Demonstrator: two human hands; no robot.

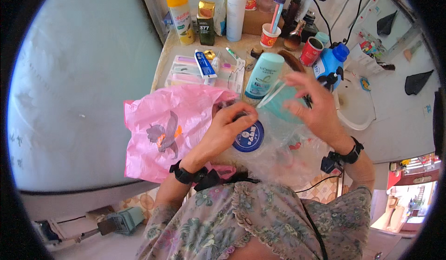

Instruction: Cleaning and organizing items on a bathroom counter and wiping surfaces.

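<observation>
My left hand (pixel 226 124) is curled, with thumb and index fingertips together at the edge of a clear plastic bag (pixel 278 155). Under and beside it lies a round dark-blue lid (pixel 249 138) bearing writing. A pink plastic bag (pixel 163 131) with a grey cartoon figure spreads to the left of that hand. My right hand (pixel 317 110) is raised and blurred, its fingers spread. A thin whitish strip (pixel 271 94) runs between the two hands; whether my right fingers grip it is unclear. Behind it stands a turquoise L'Oréal bottle (pixel 264 75).
Along the wall stand a yellow-capped spray can (pixel 180 16), a white spray can (pixel 236 12) and a paper cup (pixel 270 36) holding toothbrushes. A toothpaste tube (pixel 205 64) rests on a flat plastic case (pixel 174 70). To the right are a blue jug (pixel 329 63) and a washbasin (pixel 364 115).
</observation>
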